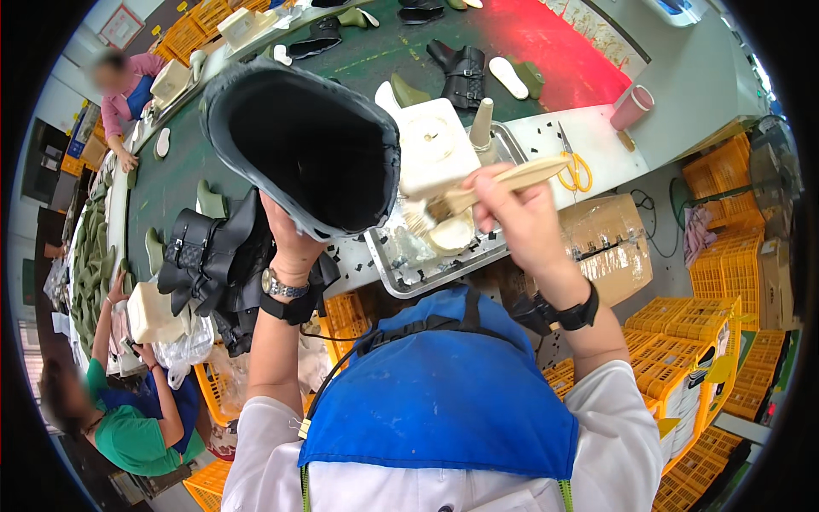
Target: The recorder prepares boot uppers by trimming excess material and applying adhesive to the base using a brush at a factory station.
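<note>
My left hand (pixel 290 243) is closed round the edge of a black boot shaft (pixel 303 145), held up with its wide opening facing me. In my right hand (pixel 525 218) is a flat brush (pixel 525 176) with a pale wooden handle. Its bristles point down to the left, by a small pale cup (pixel 452 233); whether they touch it I cannot tell. The cup stands in a metal tray (pixel 403 288) smeared with white residue and black scraps. Behind it is a cream block-shaped container (pixel 439 145), with a pale cone-shaped piece (pixel 482 128) beside it.
Black buckled boot uppers (pixel 213 252) lie left, another boot (pixel 461 75) further back on the green conveyor belt (pixel 375 51). Orange-handled scissors (pixel 576 171) and a pink cup (pixel 631 108) stand right. A cardboard box (pixel 610 247) and yellow crates (pixel 674 341) are lower right. Two people work left.
</note>
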Demonstrator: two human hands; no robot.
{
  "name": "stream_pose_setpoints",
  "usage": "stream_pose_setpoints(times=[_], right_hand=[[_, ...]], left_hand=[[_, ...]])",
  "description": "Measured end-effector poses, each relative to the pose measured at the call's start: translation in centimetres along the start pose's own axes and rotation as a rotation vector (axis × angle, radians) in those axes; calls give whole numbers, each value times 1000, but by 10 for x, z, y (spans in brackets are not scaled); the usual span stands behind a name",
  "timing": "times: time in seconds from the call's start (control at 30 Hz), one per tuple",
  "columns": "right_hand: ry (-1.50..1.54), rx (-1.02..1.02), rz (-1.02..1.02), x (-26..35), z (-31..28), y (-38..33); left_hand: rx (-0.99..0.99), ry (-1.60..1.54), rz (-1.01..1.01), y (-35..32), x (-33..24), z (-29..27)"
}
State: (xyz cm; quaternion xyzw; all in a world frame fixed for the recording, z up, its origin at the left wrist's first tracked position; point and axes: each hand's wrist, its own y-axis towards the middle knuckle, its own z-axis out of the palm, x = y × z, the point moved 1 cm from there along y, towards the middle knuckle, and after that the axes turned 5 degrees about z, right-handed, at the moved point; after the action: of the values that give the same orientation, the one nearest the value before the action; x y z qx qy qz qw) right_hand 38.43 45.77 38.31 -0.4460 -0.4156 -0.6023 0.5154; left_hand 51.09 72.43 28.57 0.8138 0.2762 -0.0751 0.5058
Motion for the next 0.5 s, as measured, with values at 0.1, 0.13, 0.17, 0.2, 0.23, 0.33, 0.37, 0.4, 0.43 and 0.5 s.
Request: stream_pose_setpoints(times=[0.1,0.13,0.17,0.2,0.23,0.33,0.37,0.4,0.43,0.5], right_hand=[[-14,19,37,-17,14,-1],[-2,10,37,-23,16,-1],[36,36,35,-29,16,2],[34,36,31,-32,17,3],[-6,40,41,-36,19,3],[-55,30,40,-44,16,7],[-234,6,-114,-43,13,9],[-412,-19,-267,-41,11,10],[-469,-25,-347,-34,13,11],[-561,-33,-462,-33,8,16]], left_hand=[[30,158,148,6,-8,4],[16,262,237,17,-23,4],[1,368,326,23,-32,4],[-3,368,328,25,-35,4],[19,361,306,26,-37,4],[30,371,264,29,-45,4],[36,348,261,29,-47,4],[43,325,255,30,-48,4],[65,325,267,30,-50,3],[103,344,260,32,-54,1]])
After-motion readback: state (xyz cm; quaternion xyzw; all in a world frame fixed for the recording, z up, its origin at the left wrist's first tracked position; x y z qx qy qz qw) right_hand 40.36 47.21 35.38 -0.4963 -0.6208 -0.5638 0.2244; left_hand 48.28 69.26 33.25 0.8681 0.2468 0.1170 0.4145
